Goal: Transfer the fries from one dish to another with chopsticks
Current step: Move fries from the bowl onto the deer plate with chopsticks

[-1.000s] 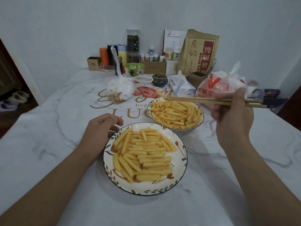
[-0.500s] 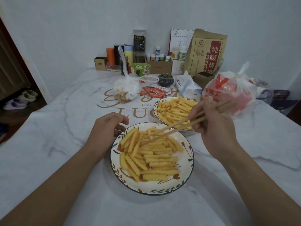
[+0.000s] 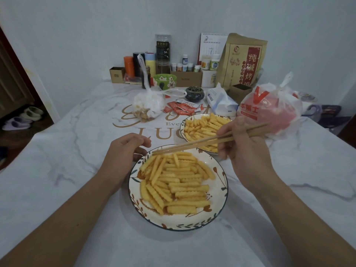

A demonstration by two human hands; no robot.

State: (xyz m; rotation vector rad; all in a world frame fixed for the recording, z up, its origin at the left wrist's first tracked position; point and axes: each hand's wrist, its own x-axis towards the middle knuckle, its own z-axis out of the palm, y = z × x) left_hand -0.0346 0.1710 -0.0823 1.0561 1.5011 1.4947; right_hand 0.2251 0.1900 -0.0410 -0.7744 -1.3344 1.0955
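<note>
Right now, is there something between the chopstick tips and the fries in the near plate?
Nothing visible. The chopsticks held by the right hand have their tips right at the far edge of the fries in the near plate, unobstructed.

"LUC" on tablecloth [image 3: 57,151]

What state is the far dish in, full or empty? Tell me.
Full: the far dish holds a heap of fries covering most of its inside; its right edge is hidden behind the right hand.

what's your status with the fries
Right hand grips chopsticks, tips over near plate. Left hand rests at its rim. No fry pinched. Nothing blocking.
</note>
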